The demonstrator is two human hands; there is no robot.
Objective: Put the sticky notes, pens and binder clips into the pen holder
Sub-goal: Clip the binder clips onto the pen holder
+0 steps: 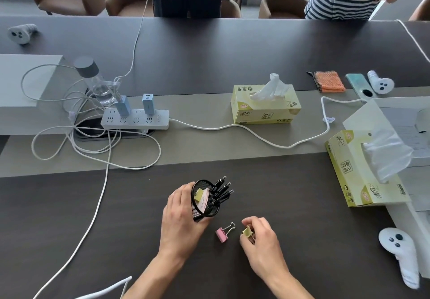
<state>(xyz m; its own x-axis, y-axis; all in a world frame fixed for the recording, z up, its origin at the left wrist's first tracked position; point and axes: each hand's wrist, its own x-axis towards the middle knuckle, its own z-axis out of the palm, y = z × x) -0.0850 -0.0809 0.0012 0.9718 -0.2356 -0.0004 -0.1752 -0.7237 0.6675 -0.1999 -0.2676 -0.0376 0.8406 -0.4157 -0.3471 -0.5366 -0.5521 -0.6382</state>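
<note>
A black mesh pen holder (pixel 204 208) stands on the dark table, tilted toward the right, with my left hand (pixel 182 215) wrapped around its left side. Inside it I see several black pens (pixel 221 192), a pink sticky-note pad (pixel 204 199) and a yellow binder clip (pixel 198 194). My right hand (pixel 260 238) pinches another yellow binder clip (pixel 247 231) just above the table, right of the holder. A pink binder clip (pixel 222 234) lies loose on the table between my two hands.
Two yellow tissue boxes (pixel 265 105) (pixel 363 170) sit at centre back and right. A white power strip (pixel 135 119) with chargers and tangled white cables lies at the left, beside a water bottle (pixel 93 77). A white controller (pixel 400 249) rests at the right. Two people stand across the table.
</note>
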